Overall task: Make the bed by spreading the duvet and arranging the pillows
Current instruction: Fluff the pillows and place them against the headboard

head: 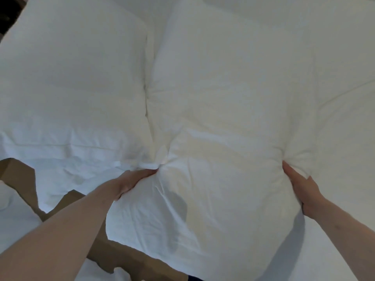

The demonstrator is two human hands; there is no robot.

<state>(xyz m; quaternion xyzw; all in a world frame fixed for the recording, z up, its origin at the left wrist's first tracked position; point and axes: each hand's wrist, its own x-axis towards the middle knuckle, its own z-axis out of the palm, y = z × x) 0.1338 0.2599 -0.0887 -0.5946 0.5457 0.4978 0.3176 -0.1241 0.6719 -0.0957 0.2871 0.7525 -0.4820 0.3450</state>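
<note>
A large white pillow (219,118) fills the middle of the view, lying on the bed. My left hand (132,179) presses into its left side and my right hand (300,185) into its right side, squeezing it between them so the fabric puckers at both hands. A second white pillow (71,74) lies to the left, touching the first along its edge. White duvet or sheet (334,98) spreads to the right, under and beyond the held pillow.
A brown wooden headboard or bed frame (18,175) shows at the lower left, below the pillows. More white bedding (12,220) lies at the far lower left. A dark corner of the room is at the top left.
</note>
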